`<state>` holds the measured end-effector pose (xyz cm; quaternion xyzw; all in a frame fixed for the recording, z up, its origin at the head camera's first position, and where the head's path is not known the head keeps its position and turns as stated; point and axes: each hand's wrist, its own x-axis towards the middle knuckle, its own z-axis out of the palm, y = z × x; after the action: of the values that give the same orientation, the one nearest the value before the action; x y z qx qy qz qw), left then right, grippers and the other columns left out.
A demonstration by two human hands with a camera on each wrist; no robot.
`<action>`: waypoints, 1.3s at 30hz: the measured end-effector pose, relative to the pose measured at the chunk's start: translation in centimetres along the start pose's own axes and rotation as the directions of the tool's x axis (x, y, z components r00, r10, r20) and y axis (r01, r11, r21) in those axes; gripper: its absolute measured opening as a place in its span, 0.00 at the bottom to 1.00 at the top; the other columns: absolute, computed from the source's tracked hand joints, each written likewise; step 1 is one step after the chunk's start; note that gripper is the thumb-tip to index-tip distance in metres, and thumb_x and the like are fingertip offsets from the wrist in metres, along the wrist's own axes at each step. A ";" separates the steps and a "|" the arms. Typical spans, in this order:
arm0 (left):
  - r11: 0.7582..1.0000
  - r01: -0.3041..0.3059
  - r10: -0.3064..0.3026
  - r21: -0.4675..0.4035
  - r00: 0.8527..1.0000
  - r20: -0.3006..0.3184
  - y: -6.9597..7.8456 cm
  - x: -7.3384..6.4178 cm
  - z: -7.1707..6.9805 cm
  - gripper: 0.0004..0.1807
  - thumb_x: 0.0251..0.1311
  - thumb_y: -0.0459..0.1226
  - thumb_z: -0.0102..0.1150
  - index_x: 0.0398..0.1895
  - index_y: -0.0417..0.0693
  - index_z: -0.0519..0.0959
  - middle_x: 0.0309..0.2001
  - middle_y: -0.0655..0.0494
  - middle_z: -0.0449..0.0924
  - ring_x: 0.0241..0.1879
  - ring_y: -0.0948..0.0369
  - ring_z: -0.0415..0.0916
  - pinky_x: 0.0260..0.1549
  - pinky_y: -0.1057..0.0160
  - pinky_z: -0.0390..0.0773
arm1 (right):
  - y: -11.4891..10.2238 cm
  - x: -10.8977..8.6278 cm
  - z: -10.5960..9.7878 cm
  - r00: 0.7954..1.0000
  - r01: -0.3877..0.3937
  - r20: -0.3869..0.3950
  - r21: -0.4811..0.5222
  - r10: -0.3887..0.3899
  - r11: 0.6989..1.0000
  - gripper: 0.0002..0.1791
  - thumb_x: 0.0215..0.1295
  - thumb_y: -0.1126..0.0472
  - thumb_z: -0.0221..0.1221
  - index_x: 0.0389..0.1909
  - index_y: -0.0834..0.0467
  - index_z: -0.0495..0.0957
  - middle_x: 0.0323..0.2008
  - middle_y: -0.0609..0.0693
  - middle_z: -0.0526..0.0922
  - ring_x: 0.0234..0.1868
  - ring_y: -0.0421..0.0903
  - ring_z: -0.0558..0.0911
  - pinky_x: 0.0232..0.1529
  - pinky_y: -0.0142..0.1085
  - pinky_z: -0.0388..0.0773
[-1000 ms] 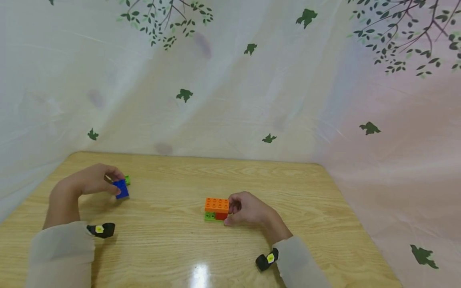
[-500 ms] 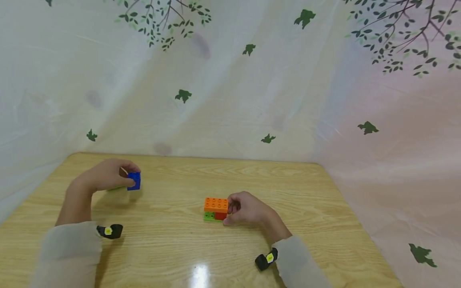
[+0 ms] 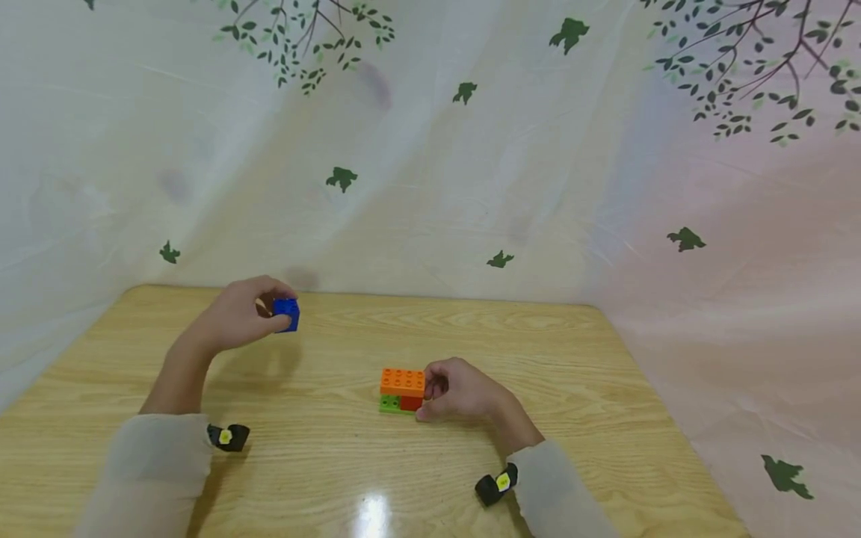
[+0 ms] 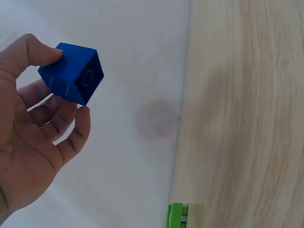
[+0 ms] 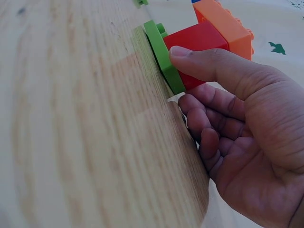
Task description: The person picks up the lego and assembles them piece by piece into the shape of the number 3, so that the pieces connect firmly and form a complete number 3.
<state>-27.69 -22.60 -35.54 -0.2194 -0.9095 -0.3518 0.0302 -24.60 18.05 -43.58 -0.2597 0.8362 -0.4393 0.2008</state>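
Sleeves (image 3: 158,474), pale and cut off by the head view's bottom border, lead to two bare hands, a small black device (image 3: 230,438) at each wrist. The right hand (image 3: 464,392) is nearer, forearm slanting inward from the lower right, thumb and curled fingers gripping the right end of a small stack (image 3: 402,388) on the wooden table (image 3: 323,463). An orange brick tops it, over a red block (image 5: 202,40) and green plate (image 5: 165,59); fingertips behind are partly hidden. Farther off, the left hand (image 3: 238,314) is raised above the table, wrist bent, thumb and fingers pinching a blue block (image 4: 69,71), its hollow underside visible from the left wrist. That view's lower border crops a green piece (image 4: 175,216), out of sight in the head view. Wood grain stretches between the hands; the left overlaps the far edge, its true nearness hard to judge. Beyond hangs a leaf-printed backdrop (image 3: 417,134).
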 end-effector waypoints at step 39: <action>0.902 -0.253 0.313 -0.351 0.941 0.128 6.6 2.5 8.0 0.18 0.60 0.35 0.74 0.53 0.51 0.82 0.51 0.58 0.81 0.50 0.57 0.80 0.50 0.56 0.84 | 0.2 0.3 -0.1 1.000 -0.002 0.003 -0.028 0.002 1.000 0.15 0.56 0.55 0.77 0.38 0.52 0.82 0.28 0.45 0.78 0.28 0.41 0.74 0.30 0.31 0.73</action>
<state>-26.32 -12.06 -36.90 -0.3826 -0.7950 -0.4692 -0.0388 -24.92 18.03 -43.70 -0.2623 0.8422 -0.4270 0.1992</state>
